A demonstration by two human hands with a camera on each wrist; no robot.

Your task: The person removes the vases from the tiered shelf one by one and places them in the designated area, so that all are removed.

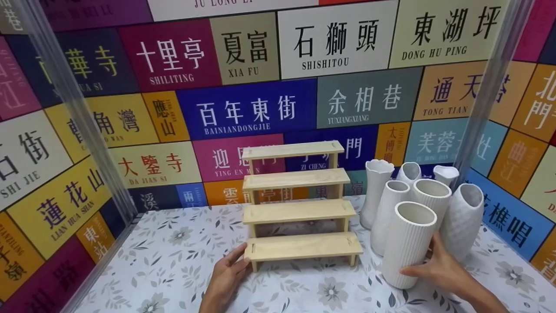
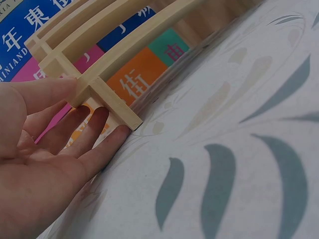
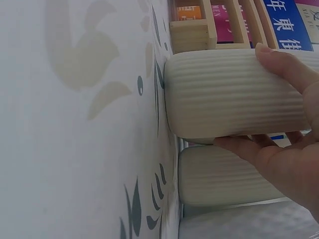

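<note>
My right hand [image 1: 443,269] grips a tall white ribbed vase [image 1: 409,248], thumb on the near side and fingers around the far side. The right wrist view shows this vase [image 3: 224,92] sideways, its base close to the tablecloth. My left hand [image 1: 228,276] is at the left end of the lowest step of a pale wooden four-step stand [image 1: 304,246]. In the left wrist view, the fingertips of the left hand [image 2: 55,134] touch the stand's front leg [image 2: 117,104], with the thumb at the shelf end.
Several more white vases [image 1: 464,217] cluster behind the held one, some smooth, one with a diamond texture. A floral tablecloth [image 1: 173,269] covers the table. Behind stands a wall of colourful sign panels [image 1: 247,106], with clear upright edges [image 1: 87,108] at the corners.
</note>
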